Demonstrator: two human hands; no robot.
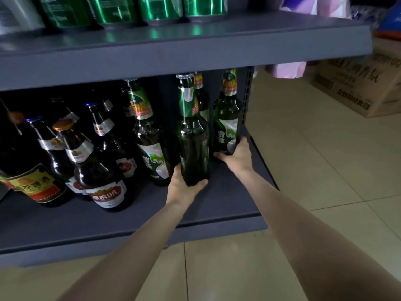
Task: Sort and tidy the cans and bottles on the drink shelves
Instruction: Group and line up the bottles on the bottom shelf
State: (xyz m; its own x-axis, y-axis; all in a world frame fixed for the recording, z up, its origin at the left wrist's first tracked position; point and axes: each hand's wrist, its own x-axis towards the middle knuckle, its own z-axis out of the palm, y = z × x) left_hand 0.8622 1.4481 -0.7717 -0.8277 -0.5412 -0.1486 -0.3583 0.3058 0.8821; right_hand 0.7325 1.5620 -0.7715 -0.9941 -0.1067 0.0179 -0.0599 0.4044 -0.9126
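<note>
Grey metal shelving point(152, 213) stands on a pale tiled floor point(325, 170), and on its lower board the left hand point(183, 187) curls round the base of a green bottle point(193, 135) standing upright. Just beside it, the right hand point(237, 156) grips the foot of a second green bottle point(227, 120) near the shelf's right edge. Brown bottles point(95, 170) crowd the left, green cans point(160, 7) sit on the board above, and a cardboard box point(358, 88) rests on the floor.

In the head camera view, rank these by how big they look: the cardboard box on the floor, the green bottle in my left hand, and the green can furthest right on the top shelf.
1. Cardboard box, partly cut off by the frame.
2. Green bottle, gripped by the left hand.
3. Green can, only its lower part in view, so its true rank is unsure.
</note>
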